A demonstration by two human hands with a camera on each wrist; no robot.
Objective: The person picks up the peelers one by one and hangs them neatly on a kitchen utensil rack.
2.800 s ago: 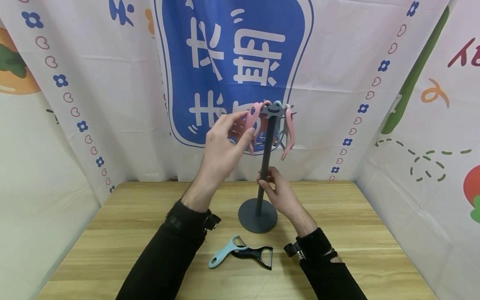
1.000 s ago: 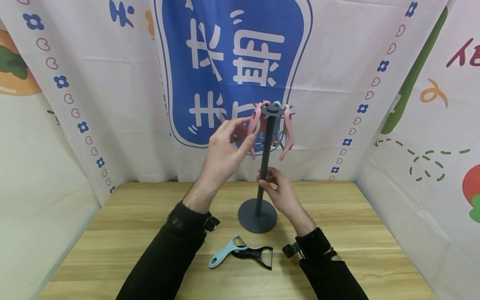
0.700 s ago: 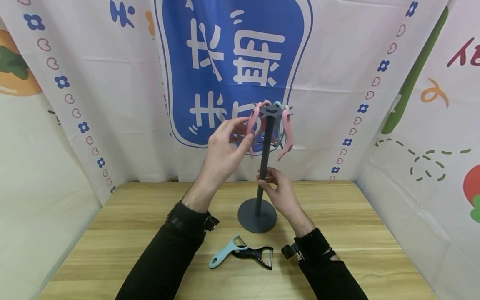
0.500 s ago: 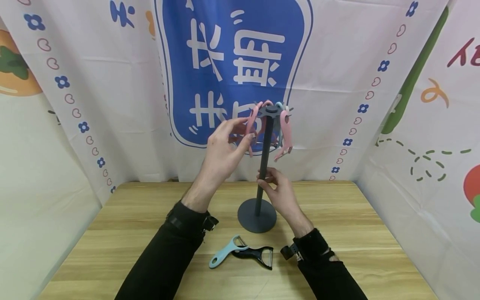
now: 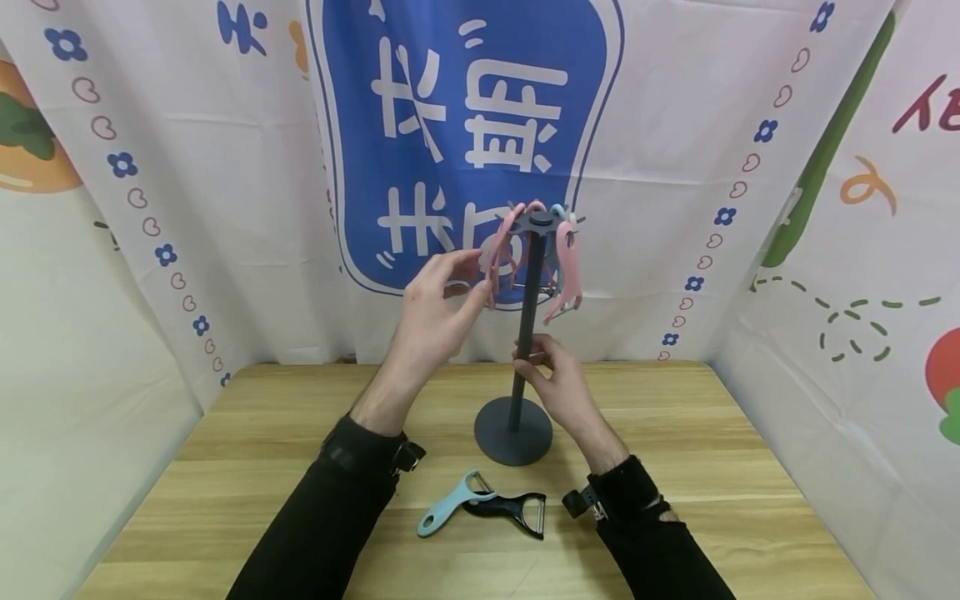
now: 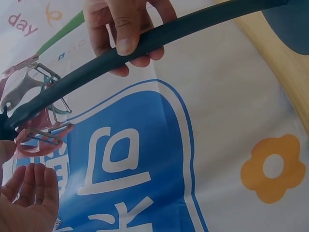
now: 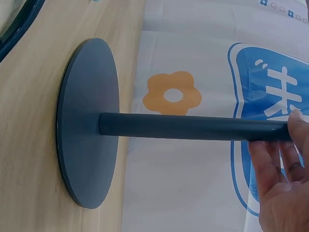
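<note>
A dark grey stand [image 5: 513,433] with a round base and a hooked top stands on the table, its pole leaning slightly right. My right hand [image 5: 562,387] grips the pole [image 7: 193,127] below its middle. Several peelers hang from the hooks: a pink peeler [image 5: 498,250] on the left, another pink peeler [image 5: 567,267] on the right, and a light blue one partly hidden behind. Beside the left pink peeler is my left hand [image 5: 435,308], fingers spread and loosely bent; in the left wrist view its fingers [image 6: 36,186] lie apart from the peeler, the thumb close to it.
On the wooden table [image 5: 300,492], in front of the base, a light blue peeler [image 5: 444,508] lies with its head over the handle of a black peeler [image 5: 517,510]. A printed white and blue cloth [image 5: 660,100] hangs behind the table.
The left hand has let go of the left pink peeler and drawn slightly left and down. The stand's top has turned, swinging the right pink peeler leftward. The right hand stays put.
</note>
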